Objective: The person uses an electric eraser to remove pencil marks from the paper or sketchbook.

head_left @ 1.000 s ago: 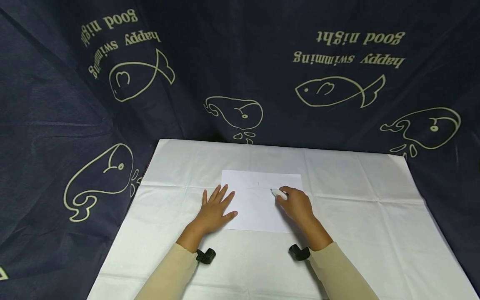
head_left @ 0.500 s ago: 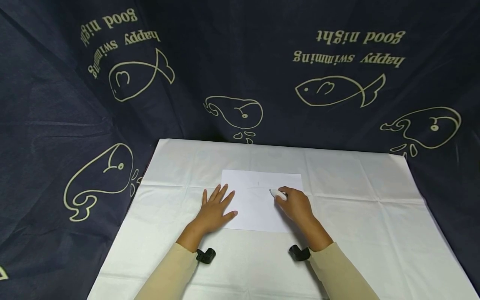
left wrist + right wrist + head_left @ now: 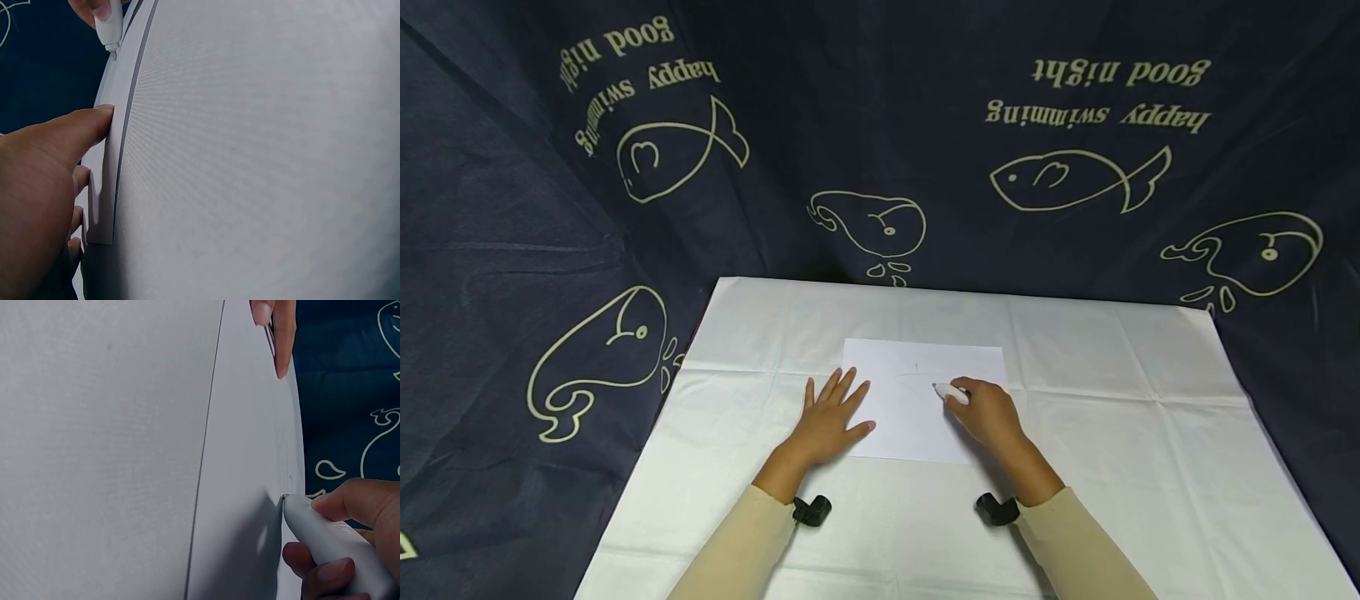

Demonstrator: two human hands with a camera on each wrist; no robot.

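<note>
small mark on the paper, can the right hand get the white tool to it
Probably yes: the right hand holds the white tool with its tip near the small mark, nothing stands between them, and the left hand is off at the paper's left edge.

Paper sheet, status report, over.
Left hand spread across left edge of paper sheet. Right hand grips white pen-like tool, tip over it, contact unclear. Nothing visibly blocking.

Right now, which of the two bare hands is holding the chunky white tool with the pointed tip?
The right hand grips the white tool; the left hand spreads its fingers across one edge of the rectangular white paper.
</note>
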